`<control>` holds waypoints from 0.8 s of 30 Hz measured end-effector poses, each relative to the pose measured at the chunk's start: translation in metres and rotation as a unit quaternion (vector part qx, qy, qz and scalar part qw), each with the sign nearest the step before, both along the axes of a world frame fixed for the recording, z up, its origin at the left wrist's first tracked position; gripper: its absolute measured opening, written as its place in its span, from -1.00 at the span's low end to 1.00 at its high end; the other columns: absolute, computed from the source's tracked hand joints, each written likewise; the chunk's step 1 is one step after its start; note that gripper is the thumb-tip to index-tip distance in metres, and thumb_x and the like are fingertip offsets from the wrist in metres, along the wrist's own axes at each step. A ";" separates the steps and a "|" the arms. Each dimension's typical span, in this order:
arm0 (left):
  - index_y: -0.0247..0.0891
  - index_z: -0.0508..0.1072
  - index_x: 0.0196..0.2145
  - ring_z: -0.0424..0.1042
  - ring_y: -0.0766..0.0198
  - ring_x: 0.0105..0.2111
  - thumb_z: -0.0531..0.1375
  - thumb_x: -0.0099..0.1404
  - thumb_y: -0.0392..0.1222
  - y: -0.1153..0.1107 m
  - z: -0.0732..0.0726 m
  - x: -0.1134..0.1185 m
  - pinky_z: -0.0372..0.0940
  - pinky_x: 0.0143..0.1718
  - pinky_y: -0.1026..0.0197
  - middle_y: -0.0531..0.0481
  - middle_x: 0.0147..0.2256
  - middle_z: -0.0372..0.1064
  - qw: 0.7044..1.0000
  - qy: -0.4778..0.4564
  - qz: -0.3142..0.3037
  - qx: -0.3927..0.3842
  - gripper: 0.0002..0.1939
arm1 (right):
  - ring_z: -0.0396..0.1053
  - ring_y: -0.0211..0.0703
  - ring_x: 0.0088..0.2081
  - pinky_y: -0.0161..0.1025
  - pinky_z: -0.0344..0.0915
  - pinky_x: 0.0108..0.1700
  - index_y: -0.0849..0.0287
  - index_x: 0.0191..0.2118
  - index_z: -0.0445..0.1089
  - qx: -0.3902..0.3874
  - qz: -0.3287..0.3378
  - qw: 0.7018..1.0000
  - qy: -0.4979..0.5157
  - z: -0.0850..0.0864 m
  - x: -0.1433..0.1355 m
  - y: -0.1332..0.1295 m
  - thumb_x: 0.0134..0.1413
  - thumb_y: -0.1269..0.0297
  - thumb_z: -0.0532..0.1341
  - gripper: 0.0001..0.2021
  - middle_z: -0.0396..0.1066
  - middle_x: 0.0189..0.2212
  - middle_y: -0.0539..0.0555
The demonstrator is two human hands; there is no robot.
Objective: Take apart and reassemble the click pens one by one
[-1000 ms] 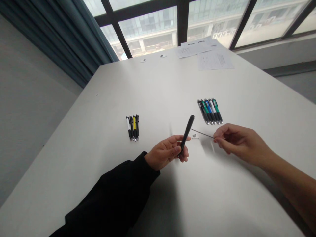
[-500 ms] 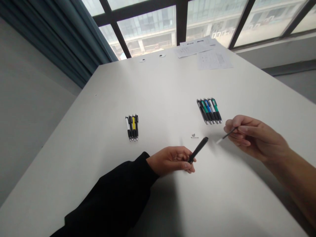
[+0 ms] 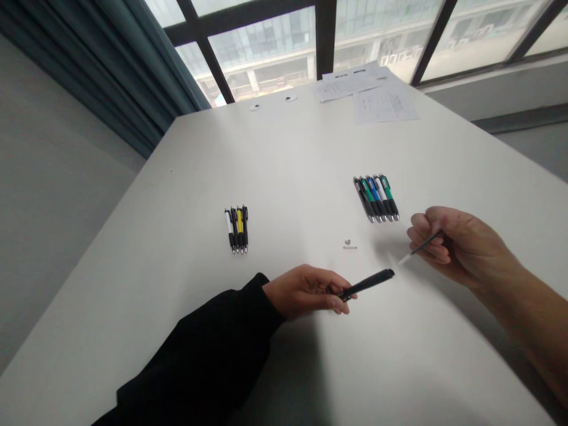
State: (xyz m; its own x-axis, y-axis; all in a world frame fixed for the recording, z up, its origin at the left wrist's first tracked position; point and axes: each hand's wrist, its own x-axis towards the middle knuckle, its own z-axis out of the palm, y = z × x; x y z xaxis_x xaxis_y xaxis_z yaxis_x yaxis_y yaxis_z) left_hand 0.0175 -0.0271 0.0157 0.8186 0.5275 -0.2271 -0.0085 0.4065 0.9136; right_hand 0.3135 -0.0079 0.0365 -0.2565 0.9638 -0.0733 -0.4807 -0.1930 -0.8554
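Between its fingers and thumb my left hand [image 3: 313, 290] holds a black pen barrel [image 3: 368, 282], tilted up to the right. My right hand [image 3: 452, 245] pinches a thin dark refill [image 3: 423, 245] whose whitish end points down-left, close to the barrel's tip but apart from it. Behind the barrel, a small metal tip [image 3: 347, 242] and a thin spring-like piece [image 3: 350, 248] lie on the white table [image 3: 284, 171]. A row of several pens [image 3: 376, 198] with green, blue, white and dark barrels is beyond my right hand.
Another row of several pens [image 3: 236, 229], white, black and yellow, lies left of centre. Printed papers [image 3: 385, 105] are at the far edge by the window. Two small white round pieces [image 3: 290, 99] sit near that edge. A blue curtain [image 3: 119, 77] hangs at the left.
The black barrel has swung down to the right, now flatter. My right hand and the refill have shifted slightly right and down.
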 end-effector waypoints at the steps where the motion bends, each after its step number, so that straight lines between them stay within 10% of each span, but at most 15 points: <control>1: -0.36 0.59 -0.12 0.49 0.25 -0.33 0.39 0.21 -0.06 0.000 0.000 0.000 0.36 -0.16 0.16 -0.15 -0.33 0.56 1.000 0.002 -0.002 0.001 -0.64 | 0.07 -0.42 -0.64 -0.34 -0.07 -0.61 0.20 -0.54 0.39 0.005 -0.005 1.000 -0.006 0.001 -0.001 0.000 0.05 0.19 0.43 -0.70 0.20 -0.62 -0.07; 24: -0.38 0.58 -0.13 0.44 0.32 -0.40 0.41 0.19 -0.07 0.000 -0.003 0.000 0.35 -0.25 0.23 -0.13 -0.35 0.54 1.000 0.011 0.015 -0.003 -0.63 | 0.10 -0.41 -0.63 -0.29 -0.10 -0.59 0.18 -0.60 0.31 0.053 -0.019 0.997 -0.060 0.013 0.008 0.000 -0.01 0.27 0.48 -0.65 0.17 -0.63 -0.08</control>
